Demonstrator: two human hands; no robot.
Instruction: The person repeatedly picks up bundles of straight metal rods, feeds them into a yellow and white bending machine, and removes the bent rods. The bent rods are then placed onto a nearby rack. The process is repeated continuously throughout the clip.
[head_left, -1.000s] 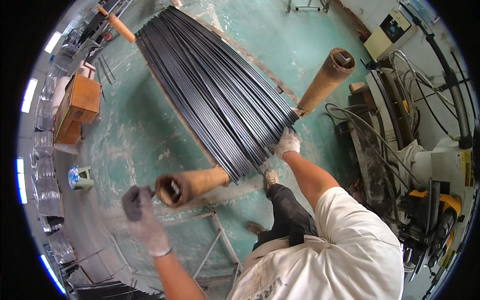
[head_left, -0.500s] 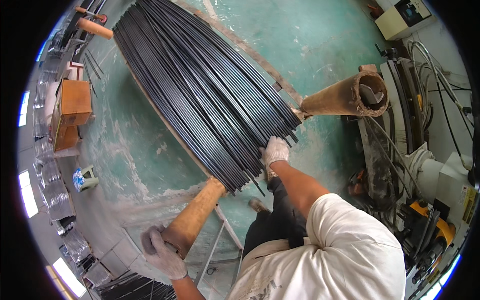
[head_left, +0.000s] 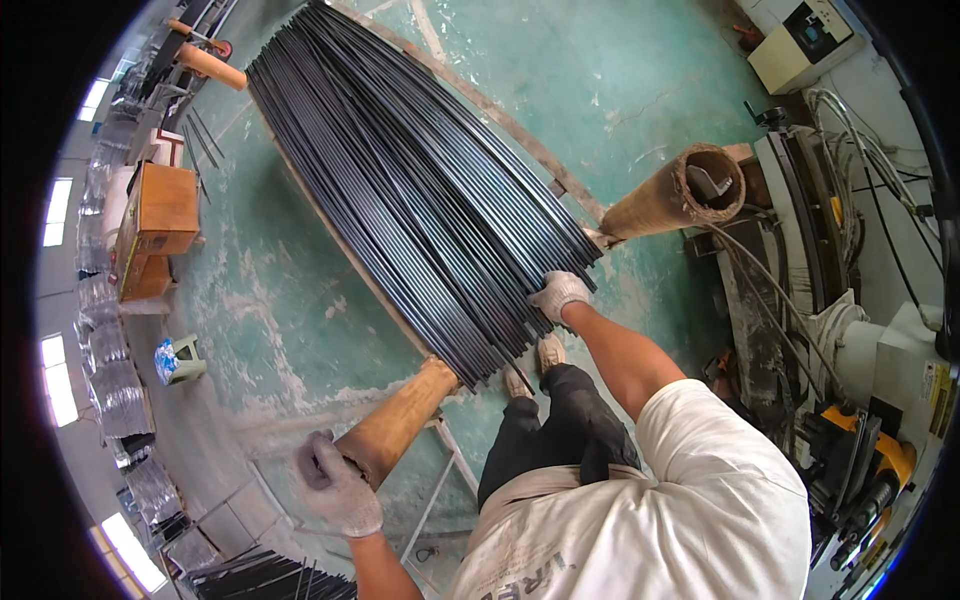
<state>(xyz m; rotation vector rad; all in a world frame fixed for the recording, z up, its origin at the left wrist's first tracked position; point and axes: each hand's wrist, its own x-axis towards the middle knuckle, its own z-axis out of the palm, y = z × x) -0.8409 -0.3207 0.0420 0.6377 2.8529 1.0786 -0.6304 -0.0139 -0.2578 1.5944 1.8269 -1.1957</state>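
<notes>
A wooden box [head_left: 158, 218] stands at nine o'clock on the green floor [head_left: 620, 90], with a small blue-and-white stool [head_left: 176, 358] below it. A beige cabinet [head_left: 806, 42] sits at one o'clock. Grey machinery [head_left: 850, 330] with cables fills three o'clock, and a yellow-and-black tool [head_left: 868, 478] lies at four.

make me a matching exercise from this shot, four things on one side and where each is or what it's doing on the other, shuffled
Things:
1. left hand
2. right hand
3. wooden box
4. rods

Places or states:
a. on the floor at far left
b. gripping the top of the near cardboard tube
c. on the near ends of the rods
d. long dark bundle lying between two tubes

Pairs: 1-b, 2-c, 3-a, 4-d
</notes>
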